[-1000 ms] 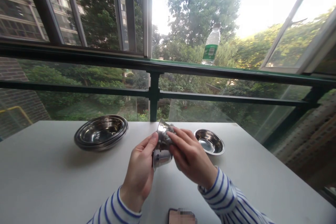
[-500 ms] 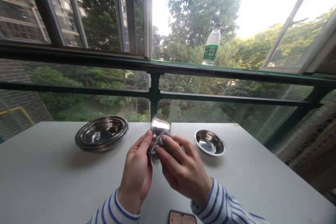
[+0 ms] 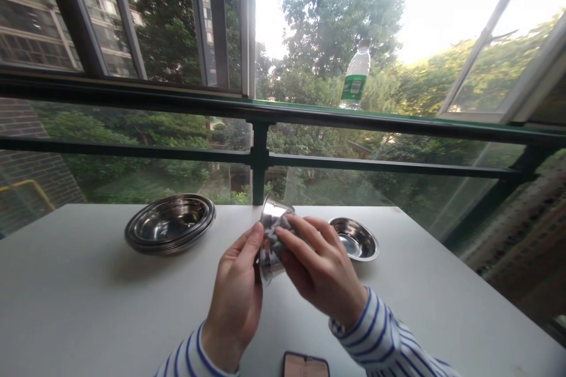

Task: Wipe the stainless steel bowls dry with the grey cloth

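Note:
A small steel bowl (image 3: 270, 216) is held on edge above the white table (image 3: 79, 312). My left hand (image 3: 236, 294) grips its near side, thumb on the rim. My right hand (image 3: 321, 271) presses a grey cloth (image 3: 277, 231) against the bowl, fingers closed over it. A stack of larger steel bowls (image 3: 170, 230) sits to the left. One small steel bowl (image 3: 357, 240) lies just right of my right hand.
A dark phone (image 3: 306, 365) lies at the table's near edge between my striped sleeves. A water bottle (image 3: 356, 79) stands on the green window rail (image 3: 398, 121) behind the table. Glass panels and trees lie beyond.
The held bowl has been turned between my hands, and my right hand has rubbed the cloth over it, shifting left and then back right.

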A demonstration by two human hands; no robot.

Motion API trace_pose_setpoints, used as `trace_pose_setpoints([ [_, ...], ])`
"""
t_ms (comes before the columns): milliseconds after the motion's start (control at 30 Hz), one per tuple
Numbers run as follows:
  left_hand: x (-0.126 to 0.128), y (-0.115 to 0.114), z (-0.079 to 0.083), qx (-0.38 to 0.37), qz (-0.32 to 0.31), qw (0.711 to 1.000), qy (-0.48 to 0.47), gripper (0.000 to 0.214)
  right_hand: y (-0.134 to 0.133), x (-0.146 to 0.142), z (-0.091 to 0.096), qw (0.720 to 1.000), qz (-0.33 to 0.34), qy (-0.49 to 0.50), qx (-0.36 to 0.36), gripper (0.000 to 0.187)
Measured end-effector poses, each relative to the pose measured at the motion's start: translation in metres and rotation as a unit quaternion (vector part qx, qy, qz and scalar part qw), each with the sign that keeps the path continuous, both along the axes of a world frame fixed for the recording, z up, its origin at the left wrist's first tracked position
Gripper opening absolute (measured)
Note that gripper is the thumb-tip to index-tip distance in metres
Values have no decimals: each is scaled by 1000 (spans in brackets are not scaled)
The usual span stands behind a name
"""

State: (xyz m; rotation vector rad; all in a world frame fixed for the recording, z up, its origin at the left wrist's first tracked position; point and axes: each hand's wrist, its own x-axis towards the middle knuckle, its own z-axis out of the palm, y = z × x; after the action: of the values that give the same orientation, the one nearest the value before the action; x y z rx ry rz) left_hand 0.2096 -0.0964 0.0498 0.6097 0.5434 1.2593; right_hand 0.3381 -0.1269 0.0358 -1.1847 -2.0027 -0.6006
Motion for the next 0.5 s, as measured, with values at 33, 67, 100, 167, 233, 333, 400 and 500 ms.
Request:
trace_pose_setpoints([
  [33, 0, -1, 0, -4, -5, 1000, 0, 22, 0, 1, 0, 1000, -5, 11, -3, 35],
  [67, 1, -1, 1, -7, -6, 1000, 1, 22, 0, 2, 0, 1000, -4, 12, -4, 36],
  [100, 0, -1, 1, -8, -2, 1000, 1, 21, -1, 1, 0, 1000, 4, 3, -6, 36],
  [167, -1, 0, 3, -4, 17, 1000, -2, 16, -2, -2, -1, 999, 28, -29, -3, 34],
  [233, -3, 1, 4, 3, 28, 1000, -8, 12, -2, -4, 0, 998, 43, -45, 0, 32],
  [333, -3, 1, 5, 6, 2, 1000, -13, 15, 0, -3, 1, 999, 44, -11, 4, 31],
  [400, -3, 1, 4, 2, -18, 1000, -10, 18, 0, -3, 1, 999, 39, 5, 2, 32],
  [500, -4, 2, 4, -8, -5, 1000, -9, 16, -2, -6, 0, 998, 45, -30, 11, 32],
])
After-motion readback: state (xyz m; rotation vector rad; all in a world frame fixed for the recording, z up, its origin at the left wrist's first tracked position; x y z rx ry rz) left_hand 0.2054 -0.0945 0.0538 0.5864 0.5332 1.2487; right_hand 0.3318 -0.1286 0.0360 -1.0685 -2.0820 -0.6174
